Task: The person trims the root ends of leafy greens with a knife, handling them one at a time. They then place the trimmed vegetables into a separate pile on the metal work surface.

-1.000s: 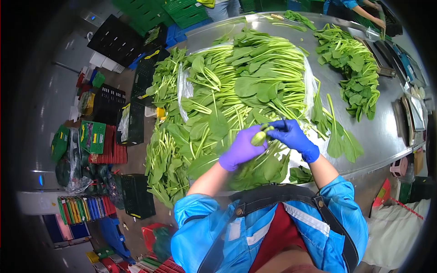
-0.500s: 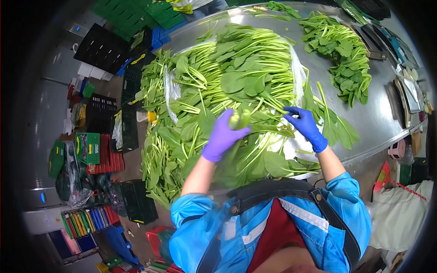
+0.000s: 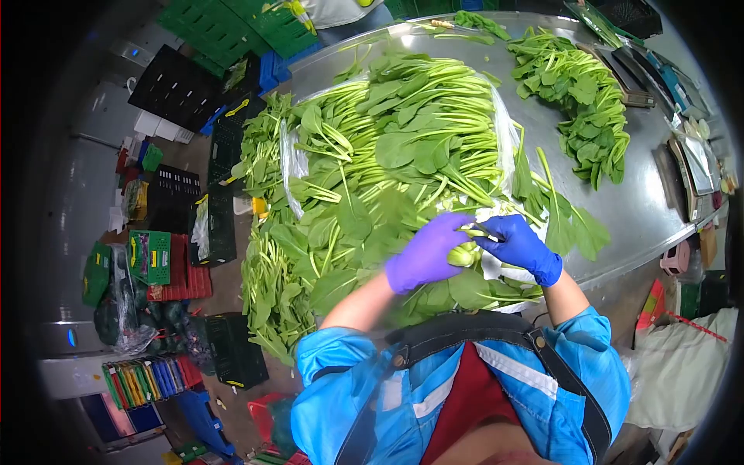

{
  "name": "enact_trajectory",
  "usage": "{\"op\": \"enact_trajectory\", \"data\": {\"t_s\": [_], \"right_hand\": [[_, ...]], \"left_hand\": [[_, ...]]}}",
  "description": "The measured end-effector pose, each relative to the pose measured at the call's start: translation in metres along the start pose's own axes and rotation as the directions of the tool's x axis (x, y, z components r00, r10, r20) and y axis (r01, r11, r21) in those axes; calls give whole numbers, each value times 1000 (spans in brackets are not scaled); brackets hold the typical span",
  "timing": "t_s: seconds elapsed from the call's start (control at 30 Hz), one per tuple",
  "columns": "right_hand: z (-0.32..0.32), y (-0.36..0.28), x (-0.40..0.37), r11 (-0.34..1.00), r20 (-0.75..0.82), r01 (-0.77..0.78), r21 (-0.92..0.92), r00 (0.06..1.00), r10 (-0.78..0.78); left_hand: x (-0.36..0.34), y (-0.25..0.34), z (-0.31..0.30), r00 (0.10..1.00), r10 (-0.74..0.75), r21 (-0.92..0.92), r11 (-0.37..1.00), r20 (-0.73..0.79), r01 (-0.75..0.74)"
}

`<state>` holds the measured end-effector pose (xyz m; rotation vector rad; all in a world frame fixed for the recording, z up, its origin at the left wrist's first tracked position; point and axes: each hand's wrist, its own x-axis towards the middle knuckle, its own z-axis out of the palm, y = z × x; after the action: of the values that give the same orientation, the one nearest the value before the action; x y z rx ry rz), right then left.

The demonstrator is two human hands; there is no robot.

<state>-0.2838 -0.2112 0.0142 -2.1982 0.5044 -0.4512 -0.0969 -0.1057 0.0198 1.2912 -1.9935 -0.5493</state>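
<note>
My left hand (image 3: 431,252), in a purple glove, is closed around the stem ends of some leafy greens (image 3: 463,255), whose leaves trail back to the left. Touching those pale ends, my right hand (image 3: 518,245), in a blue glove, grips a small dark tool (image 3: 487,232), perhaps a knife; its blade is too small to make out. Beyond both hands lies a large pile of greens (image 3: 434,101) with long stalks, partly on clear plastic (image 3: 504,128). A few loose leaves (image 3: 581,225) are spread right of my right hand.
The metal table (image 3: 535,147) carries a second row of greens (image 3: 593,116) at the back right. Dark crates (image 3: 236,349) and red crates (image 3: 182,271) stand on the left. A co-worker (image 3: 349,17) is at the far edge. Papers and trays (image 3: 694,167) lie at the right.
My left hand has moved right and closer to me with the greens. My right hand has shifted slightly left and nearer, so the hands now meet at the stem ends. The co-worker has moved slightly.
</note>
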Motion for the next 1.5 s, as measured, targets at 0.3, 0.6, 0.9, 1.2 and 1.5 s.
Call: {"op": "enact_trajectory", "data": {"t_s": [0.3, 0.6, 0.9, 1.2, 1.5], "right_hand": [[29, 9, 14, 993, -96, -83, -87, 993, 74], [15, -24, 24, 849, 104, -320, 421, 947, 305], [39, 131, 16, 907, -53, -395, -149, 919, 392], [16, 105, 30, 934, -86, -354, 36, 931, 356], [-23, 6, 18, 749, 149, -481, 455, 871, 468]], "left_hand": [[-9, 2, -4, 943, -294, -249, 935, -152, 251], [-21, 2, -14, 947, -288, -159, 951, -146, 265], [-25, -11, -58, 848, -529, -448, 764, -25, 464], [-26, -28, -51, 793, -608, -320, 743, 46, 588], [7, -2, -14, 991, -137, -146, 980, -8, 134]]}}
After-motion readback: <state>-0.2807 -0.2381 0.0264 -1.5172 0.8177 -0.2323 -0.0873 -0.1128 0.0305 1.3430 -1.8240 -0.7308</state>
